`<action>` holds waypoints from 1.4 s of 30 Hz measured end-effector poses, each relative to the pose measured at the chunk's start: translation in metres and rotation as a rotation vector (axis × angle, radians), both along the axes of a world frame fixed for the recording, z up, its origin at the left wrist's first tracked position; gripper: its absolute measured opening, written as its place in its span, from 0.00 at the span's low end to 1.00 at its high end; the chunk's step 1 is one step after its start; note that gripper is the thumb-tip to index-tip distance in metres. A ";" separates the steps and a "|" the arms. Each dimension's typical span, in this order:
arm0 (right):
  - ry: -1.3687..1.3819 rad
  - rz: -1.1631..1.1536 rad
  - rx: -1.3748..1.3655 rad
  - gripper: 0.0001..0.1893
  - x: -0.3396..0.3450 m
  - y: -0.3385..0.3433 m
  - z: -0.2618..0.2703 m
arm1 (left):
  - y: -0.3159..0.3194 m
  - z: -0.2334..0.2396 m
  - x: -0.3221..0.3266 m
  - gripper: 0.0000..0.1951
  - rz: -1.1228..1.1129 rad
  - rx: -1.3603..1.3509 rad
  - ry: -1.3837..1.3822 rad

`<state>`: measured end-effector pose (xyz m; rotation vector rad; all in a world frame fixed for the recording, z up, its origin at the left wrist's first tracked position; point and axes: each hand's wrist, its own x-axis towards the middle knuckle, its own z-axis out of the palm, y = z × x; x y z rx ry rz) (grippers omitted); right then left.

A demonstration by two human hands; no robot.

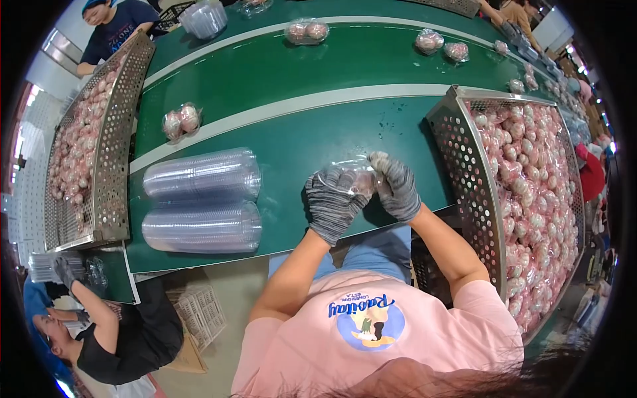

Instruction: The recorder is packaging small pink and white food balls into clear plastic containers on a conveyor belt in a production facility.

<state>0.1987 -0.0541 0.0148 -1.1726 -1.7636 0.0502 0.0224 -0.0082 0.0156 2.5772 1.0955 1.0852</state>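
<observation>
A clear plastic clamshell container is held just above the green table, between my two grey knit gloves. My left hand wraps the near left side of it, fingers partly seen through the plastic. At its right end, the fingers of my right hand grip the edge. Something pinkish, apparently a wrapped ball-shaped item, shows inside; the gloves hide part of it. Two long nested stacks of clear containers, a far stack and a near stack, lie to the left of my hands.
A perforated metal bin of wrapped pink-and-white balls stands close on my right; another metal bin is at the left. Beyond the table runs a green conveyor belt carrying filled packs. Co-workers work nearby.
</observation>
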 end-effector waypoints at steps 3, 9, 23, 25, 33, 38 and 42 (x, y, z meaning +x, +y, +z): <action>-0.043 0.053 0.024 0.21 -0.003 -0.009 -0.008 | 0.000 0.007 0.005 0.22 0.000 0.015 -0.024; -0.267 -0.060 0.152 0.21 -0.006 -0.017 -0.007 | -0.007 -0.003 -0.004 0.32 -0.105 -0.012 -0.193; -0.234 -0.067 0.089 0.24 -0.003 -0.014 -0.004 | 0.000 -0.036 -0.028 0.30 -0.352 -0.887 -0.736; -0.227 -0.062 0.080 0.23 -0.007 -0.013 0.004 | 0.002 -0.042 -0.026 0.32 -0.334 -0.800 -0.785; -0.443 -0.085 -0.031 0.21 -0.006 -0.016 0.012 | 0.019 -0.032 -0.040 0.46 -0.211 -0.459 -0.371; -0.354 -0.032 -0.084 0.24 -0.005 -0.012 0.017 | 0.020 0.028 -0.038 0.54 -0.289 -0.198 0.183; 0.367 0.294 -0.344 0.32 0.009 -0.010 -0.004 | 0.025 0.041 -0.011 0.49 -0.329 -0.325 0.373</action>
